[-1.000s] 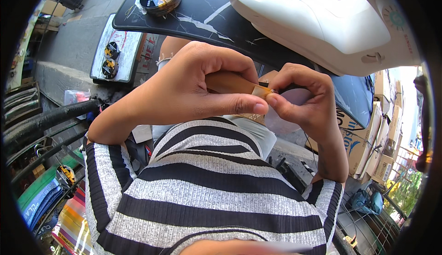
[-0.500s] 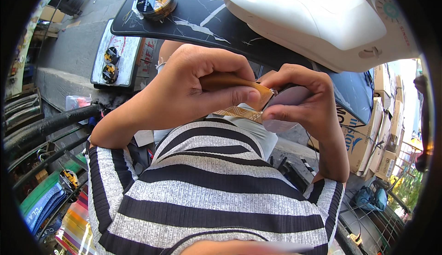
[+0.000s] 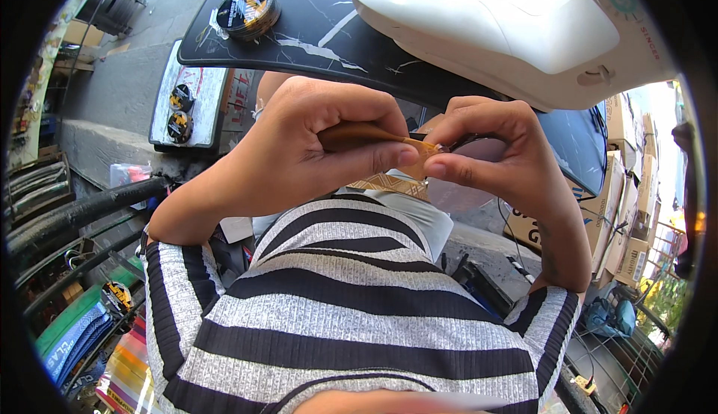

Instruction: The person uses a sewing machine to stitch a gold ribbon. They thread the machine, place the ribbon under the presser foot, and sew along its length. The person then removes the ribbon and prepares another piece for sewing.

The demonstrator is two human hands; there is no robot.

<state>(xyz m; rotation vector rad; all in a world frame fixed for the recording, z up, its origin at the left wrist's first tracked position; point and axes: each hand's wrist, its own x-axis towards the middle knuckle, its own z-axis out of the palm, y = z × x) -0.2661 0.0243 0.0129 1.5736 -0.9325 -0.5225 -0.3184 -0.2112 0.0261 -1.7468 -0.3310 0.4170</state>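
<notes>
Both hands hold a pair of sunglasses in front of my striped top. The large lens (image 3: 458, 194) has a mauve-grey tint. My left hand (image 3: 329, 133) is closed, pinching a wide, tan temple arm (image 3: 359, 134) between thumb and fingers. A second tan strip with a lattice pattern (image 3: 387, 183), apparently the other temple arm, shows below the left thumb. My right hand (image 3: 490, 141) grips the frame's edge near the hinge, its thumb and fingertips almost meeting the left ones. Those fingertips mostly hide the joint between arm and frame.
Ahead stands a dark marbled table (image 3: 314, 21) with a white sewing machine (image 3: 479, 29) and stacked round tins (image 3: 248, 11). Smaller tins (image 3: 180, 113) lie on a pale-topped box (image 3: 166, 77) at left. Cardboard boxes (image 3: 617, 189) stand at right; black metal bars (image 3: 82, 204) run along the left.
My right thumb and fingertips have shifted in over the hinge, covering more of it, and the lens has turned slightly. My right forearm has swung outward. The whole view has shifted a little.
</notes>
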